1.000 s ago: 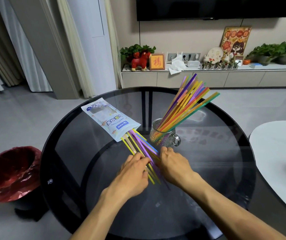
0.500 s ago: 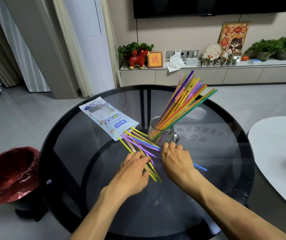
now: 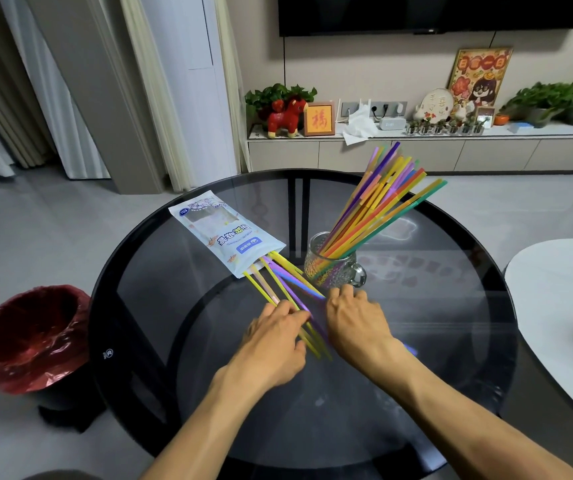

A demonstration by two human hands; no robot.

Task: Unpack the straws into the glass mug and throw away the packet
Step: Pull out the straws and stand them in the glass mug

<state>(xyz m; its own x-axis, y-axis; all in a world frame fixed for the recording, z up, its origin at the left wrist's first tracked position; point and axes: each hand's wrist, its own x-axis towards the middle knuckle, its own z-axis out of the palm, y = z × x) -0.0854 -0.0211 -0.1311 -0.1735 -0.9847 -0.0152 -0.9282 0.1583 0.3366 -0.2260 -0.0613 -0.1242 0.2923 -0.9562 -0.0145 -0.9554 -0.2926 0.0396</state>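
Most straws (image 3: pixel 375 216) already stand in the glass mug (image 3: pixel 330 268) on the worktop (image 3: pixel 451 323), while the left hand (image 3: pixel 274 336) and right hand (image 3: pixel 357 323), fingers loosely flat, gather the loose straws (image 3: pixel 285 282) spilling from the packet (image 3: pixel 222 233), not yet binned.

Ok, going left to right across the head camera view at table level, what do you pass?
Red-lined bin → straw packet → loose straws → glass mug → white table.

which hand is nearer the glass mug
Right. The right hand has its fingertips just before the glass mug; the left hand lies farther left, on the loose straws.
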